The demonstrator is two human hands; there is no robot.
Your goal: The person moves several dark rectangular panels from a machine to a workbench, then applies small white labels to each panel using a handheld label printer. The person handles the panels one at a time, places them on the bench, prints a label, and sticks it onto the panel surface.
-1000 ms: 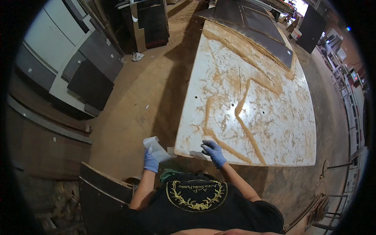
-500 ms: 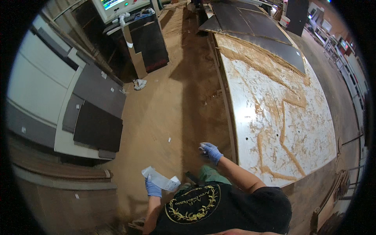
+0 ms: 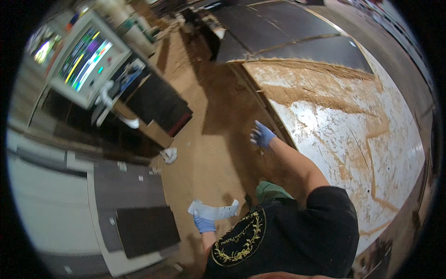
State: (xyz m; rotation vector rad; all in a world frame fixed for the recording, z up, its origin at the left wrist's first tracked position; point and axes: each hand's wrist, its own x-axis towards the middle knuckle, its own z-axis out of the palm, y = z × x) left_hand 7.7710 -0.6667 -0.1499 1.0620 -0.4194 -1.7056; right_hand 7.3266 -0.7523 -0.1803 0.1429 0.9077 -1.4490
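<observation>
My left hand (image 3: pixel 204 224), in a blue glove with pale fingertips, is closed on a strip of white labels (image 3: pixel 222 212) with small dark print. The strip sticks out to both sides of the fingers and curls at its left end. My right hand (image 3: pixel 263 136), gloved the same way, holds nothing; its fingers are spread. It hangs over the floor beside the long side of a white, sawdust-strewn work table (image 3: pixel 320 125).
Dark panels (image 3: pixel 297 51) lie on the table's far part. At the left stand a machine console with a lit screen (image 3: pixel 86 58) and a dark cabinet (image 3: pixel 160 104). Grey and dark boards (image 3: pixel 146 230) lean at the lower left. Crumpled white paper (image 3: pixel 170 155) lies on the dusty floor.
My view has swung left and forward, so the console and its screen show more fully. My right arm is stretched farther forward, its fingers now spread. The label strip stays in my left hand.
</observation>
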